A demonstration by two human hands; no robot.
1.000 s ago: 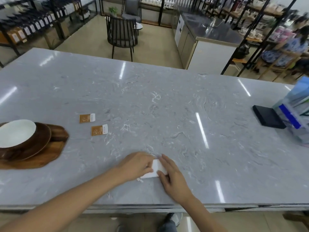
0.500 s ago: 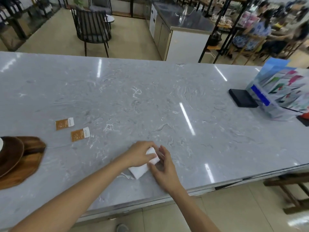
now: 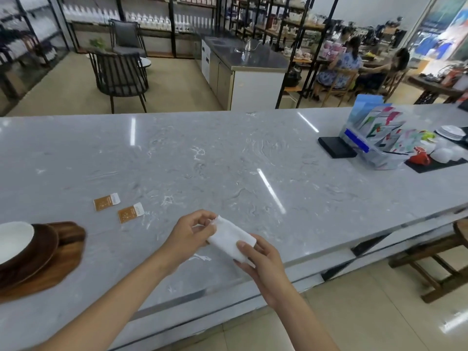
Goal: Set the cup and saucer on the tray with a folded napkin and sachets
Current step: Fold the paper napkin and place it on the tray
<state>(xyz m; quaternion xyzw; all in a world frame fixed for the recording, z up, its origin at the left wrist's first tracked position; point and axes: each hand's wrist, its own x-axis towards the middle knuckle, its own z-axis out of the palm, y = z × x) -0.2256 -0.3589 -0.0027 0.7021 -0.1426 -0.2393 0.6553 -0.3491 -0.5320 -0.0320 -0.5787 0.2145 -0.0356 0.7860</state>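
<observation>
A folded white napkin is held just above the grey marble counter, near its front edge. My left hand pinches its left end and my right hand grips its right end. Two brown-and-white sachets lie flat on the counter to the left. At the far left a wooden tray carries a dark brown saucer with a white dish on it, both cut off by the frame edge.
At the right end of the counter stand a clear brochure holder, a black pad, and a black mat with a red cup and white cups. A wooden stool stands beside the counter. People sit at a table far behind.
The napkin was pressed flat on the counter a second ago; both hands have lifted it off the surface. The view has swung right and up, showing the counter's right end.
</observation>
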